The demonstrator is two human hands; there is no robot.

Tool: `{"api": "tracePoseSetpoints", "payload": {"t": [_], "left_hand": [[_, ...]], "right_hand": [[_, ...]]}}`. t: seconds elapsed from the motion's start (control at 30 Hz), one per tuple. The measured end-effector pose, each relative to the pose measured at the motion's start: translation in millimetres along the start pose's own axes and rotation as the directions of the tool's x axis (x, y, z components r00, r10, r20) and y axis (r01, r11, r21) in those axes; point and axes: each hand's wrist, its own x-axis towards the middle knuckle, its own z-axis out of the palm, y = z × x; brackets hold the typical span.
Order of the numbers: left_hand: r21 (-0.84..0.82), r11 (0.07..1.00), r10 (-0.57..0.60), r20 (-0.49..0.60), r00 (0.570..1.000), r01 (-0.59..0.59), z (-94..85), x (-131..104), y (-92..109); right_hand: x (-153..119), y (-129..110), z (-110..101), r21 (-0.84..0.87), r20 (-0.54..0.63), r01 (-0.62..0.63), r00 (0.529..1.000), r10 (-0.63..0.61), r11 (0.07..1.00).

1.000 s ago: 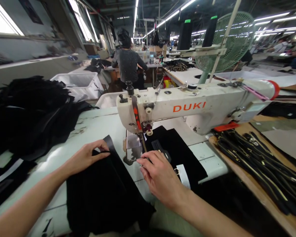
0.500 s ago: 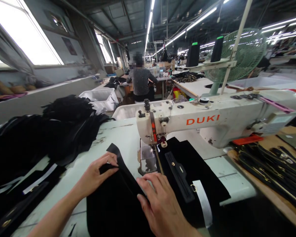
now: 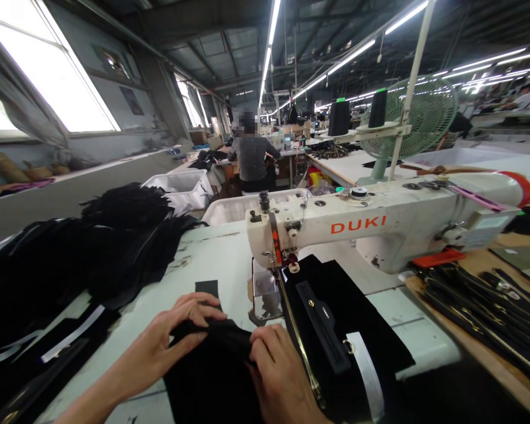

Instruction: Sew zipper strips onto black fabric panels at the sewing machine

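Observation:
My left hand (image 3: 172, 340) and my right hand (image 3: 277, 378) both pinch the folded top edge of a black fabric piece (image 3: 212, 377) lying on the table in front of a white DUKI sewing machine (image 3: 380, 227). The fold sits just left of the needle and presser foot (image 3: 276, 277). To the right of my right hand lies a second black fabric panel (image 3: 357, 312) with a zipper (image 3: 324, 327) and a white strip on it.
A heap of black fabric pieces (image 3: 70, 259) covers the table's left side. Black zippers (image 3: 481, 300) lie on a wooden board at the right. White bins (image 3: 181, 182), a green fan (image 3: 419, 118) and a seated person (image 3: 252, 159) are behind the machine.
Both hands drew closer together and back toward me, bunching the black fabric's top edge into a fold. The camera view lifted and shifted.

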Motion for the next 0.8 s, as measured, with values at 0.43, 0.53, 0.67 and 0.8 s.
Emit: {"api": "tracePoseSetpoints", "payload": {"t": [0.43, 0.53, 0.67, 0.8], "left_hand": [[0.072, 0.996, 0.05, -0.101, 0.994, -0.043, 9.5, -8, 19], [0.095, 0.995, 0.008, -0.176, 0.984, 0.009, 12.3, -8, 27], [0.102, 0.991, 0.097, -0.116, 0.989, -0.085, 13.0, -8, 30], [0.114, 0.989, 0.115, -0.144, 0.983, -0.099, 19.0, -8, 26]], "right_hand": [[0, -2, -26, 0.076, 0.126, 0.05, 0.99, -0.059, 0.996], [-5, -1, -26, -0.013, 0.217, 0.031, 0.976, -0.028, 0.999], [-10, -6, -17, -0.116, -0.01, 0.046, 0.999, -0.047, 0.992], [-10, -9, -22, -0.19, -0.012, 0.071, 0.997, -0.074, 0.979]]}}
